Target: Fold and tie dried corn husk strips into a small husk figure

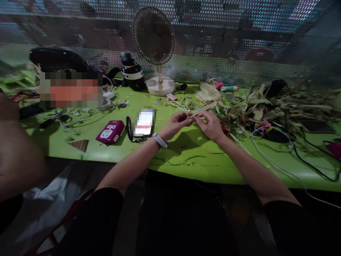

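Both hands meet above the green table, pinching pale strips of what looks like dried corn husk (pixel 202 109). My left hand (pixel 178 123), with a light band on its wrist, is closed on the near end of the strips. Close beside it, my right hand (pixel 209 125) grips the same strips with thumb and fingers. The fingertips almost touch, and the exact hold between them is too small to make out. Just right of my right hand lies something with a red loop (pixel 225 130), partly covered by husk scraps. A larger bundle of husk (pixel 208 93) rests behind the hands.
A lit phone (pixel 144 122) and a purple power socket block (pixel 110 132) lie left on the green table (pixel 138 151). Behind stand a desk fan (pixel 160 85) and a black bottle (pixel 133 76). Husk scraps (pixel 247 110) and cables spread right. Another person's arm (pixel 18 153) is at left.
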### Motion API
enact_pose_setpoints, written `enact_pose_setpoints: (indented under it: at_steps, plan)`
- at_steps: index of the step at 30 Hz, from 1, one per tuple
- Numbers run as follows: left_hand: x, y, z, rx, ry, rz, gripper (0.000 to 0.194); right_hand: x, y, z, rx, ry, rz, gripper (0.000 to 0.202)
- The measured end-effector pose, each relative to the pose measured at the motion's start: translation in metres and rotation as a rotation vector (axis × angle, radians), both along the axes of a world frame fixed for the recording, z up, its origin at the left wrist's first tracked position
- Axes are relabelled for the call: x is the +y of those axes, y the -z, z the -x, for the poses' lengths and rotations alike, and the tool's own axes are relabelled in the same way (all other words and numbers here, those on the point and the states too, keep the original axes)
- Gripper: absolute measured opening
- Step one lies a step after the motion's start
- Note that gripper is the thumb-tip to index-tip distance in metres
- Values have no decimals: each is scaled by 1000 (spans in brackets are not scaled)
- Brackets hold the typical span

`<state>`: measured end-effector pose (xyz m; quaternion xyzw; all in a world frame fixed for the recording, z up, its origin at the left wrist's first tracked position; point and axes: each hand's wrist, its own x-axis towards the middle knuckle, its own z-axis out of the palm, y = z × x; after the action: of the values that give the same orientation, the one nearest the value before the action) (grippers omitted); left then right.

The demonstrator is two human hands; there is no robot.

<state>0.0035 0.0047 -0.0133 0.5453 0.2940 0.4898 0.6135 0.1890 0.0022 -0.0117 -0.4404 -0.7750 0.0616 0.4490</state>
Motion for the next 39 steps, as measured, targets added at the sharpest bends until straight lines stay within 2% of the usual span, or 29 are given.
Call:
enact_pose_setpoints:
  at_steps: [3, 8, 11, 14, 18, 20, 24, 26, 27, 29, 32, 36, 39]
  plan:
    - [1, 0, 1, 18, 40, 40, 34, 0, -1, -1, -44, 30, -53, 31]
    - [3, 2, 4, 0, 73, 84, 23, -3, -4, 2, -22, -46, 74, 34]
    - [3, 2, 5, -15, 75, 129, 23, -3, -3, 3, -9, -29, 25, 34]
    - [4, 0, 6, -54, 67, 183, 27, 1, -1, 1, 68, 35, -11, 34]
    - [7, -1, 7, -136, 2, 248, 27, 5, -2, -2, 253, 173, -2, 44]
    - [10, -1, 8, -176, -49, 277, 25, 3, -4, -2, 249, 162, 64, 42]
    - [12, 0, 9, -192, -85, 282, 22, -3, -3, 3, 126, 30, 321, 45]
    - [13, 1, 9, -152, -96, 228, 26, -4, -1, 5, 48, -47, 383, 40]
    - [13, 3, 9, -117, -111, 182, 28, -5, 0, 5, -10, -76, 358, 34]
    - [15, 6, 8, -10, -163, 60, 31, -6, 0, 5, -178, -91, 210, 28]
    - [17, 12, 7, 211, -205, -145, 26, -7, -3, 4, -441, -33, -50, 30]
    - [16, 13, 8, 436, -100, -413, 17, -5, -4, 2, -529, -24, -214, 32]
    - [16, 10, 9, 511, 1, -532, 11, 1, 1, -2, -488, -11, -176, 34]
